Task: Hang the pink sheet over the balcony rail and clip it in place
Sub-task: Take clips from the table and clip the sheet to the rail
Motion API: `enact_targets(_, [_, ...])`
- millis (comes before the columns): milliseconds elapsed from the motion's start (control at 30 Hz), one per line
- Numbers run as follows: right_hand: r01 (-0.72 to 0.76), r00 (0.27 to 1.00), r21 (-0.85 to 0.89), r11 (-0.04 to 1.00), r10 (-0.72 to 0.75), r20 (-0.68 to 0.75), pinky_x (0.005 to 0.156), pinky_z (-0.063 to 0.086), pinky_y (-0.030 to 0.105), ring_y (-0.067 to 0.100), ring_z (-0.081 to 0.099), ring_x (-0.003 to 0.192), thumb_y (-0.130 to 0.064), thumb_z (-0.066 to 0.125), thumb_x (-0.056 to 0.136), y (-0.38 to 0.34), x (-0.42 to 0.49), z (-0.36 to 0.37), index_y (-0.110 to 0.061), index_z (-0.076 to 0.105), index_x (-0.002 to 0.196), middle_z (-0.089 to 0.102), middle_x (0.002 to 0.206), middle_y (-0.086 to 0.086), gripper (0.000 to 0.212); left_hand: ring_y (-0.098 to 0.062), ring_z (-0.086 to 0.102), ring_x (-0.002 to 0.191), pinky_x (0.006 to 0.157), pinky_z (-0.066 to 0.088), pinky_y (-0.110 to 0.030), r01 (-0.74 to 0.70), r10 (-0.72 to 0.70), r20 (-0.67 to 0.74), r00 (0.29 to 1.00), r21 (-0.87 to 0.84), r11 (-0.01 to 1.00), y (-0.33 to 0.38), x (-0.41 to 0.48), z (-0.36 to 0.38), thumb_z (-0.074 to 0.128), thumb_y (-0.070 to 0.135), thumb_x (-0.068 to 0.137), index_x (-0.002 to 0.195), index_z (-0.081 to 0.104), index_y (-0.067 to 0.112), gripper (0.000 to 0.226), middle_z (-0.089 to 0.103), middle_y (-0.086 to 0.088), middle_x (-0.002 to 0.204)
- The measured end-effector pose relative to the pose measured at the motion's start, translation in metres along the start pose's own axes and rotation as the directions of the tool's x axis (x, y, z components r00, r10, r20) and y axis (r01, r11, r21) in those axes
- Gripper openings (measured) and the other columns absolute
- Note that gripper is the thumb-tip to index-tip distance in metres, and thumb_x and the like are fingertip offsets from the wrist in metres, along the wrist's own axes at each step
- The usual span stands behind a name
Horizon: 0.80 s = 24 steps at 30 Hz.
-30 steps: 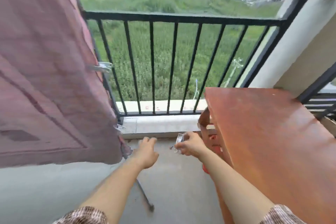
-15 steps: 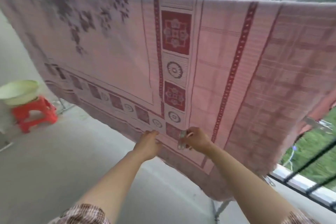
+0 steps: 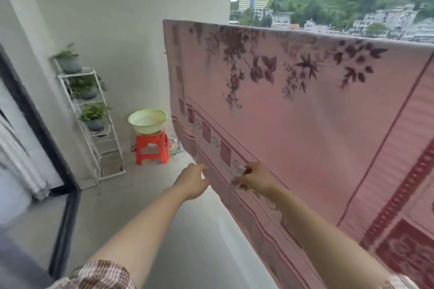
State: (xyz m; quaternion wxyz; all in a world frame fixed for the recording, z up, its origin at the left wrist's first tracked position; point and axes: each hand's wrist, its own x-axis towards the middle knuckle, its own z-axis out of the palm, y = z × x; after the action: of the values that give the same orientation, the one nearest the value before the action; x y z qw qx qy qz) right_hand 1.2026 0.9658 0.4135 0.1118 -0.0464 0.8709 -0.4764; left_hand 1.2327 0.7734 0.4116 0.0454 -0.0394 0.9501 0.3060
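Observation:
The pink sheet [image 3: 305,129], with dark flower prints and a patterned red border, hangs over the balcony rail and hides it. Its lower edge slants down to the right. My right hand [image 3: 257,178] is shut on a small white clip [image 3: 238,177], held against the sheet's border near the bottom edge. My left hand [image 3: 193,180] reaches toward that same edge just to the left, fingers loosely curled; whether it touches the cloth I cannot tell.
A green basin [image 3: 147,121] sits on a red plastic stool [image 3: 152,148] by the wall at the left. A white metal rack [image 3: 94,129] holds potted plants. A dark sliding-door frame [image 3: 37,129] runs along the left. Grey concrete floor [image 3: 192,241] lies below my arms.
The view has swung left along the sheet, from the bare railing and wooden table to the sheet's left end. My hands kept the clip and now sit at the sheet's lower border.

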Motion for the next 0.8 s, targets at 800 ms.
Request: enact_targets(800, [0.086,0.987,0.335,0.938,-0.125,0.096,0.049,0.042,0.016,0.013,0.051,0.056,-0.005,0.065,0.087,-0.268,0.547,0.225,0.0,0.062,0.075,0.056,0.07,0.01,0.013,-0.019,0.055,0.081,0.059,0.042,-0.025,0.157,-0.251,-0.061,0.966,-0.633,0.758,-0.274,0.471,-0.288,0.053,0.02,0.093,0.099,0.066,0.008,0.019,0.064,-0.009,0.096])
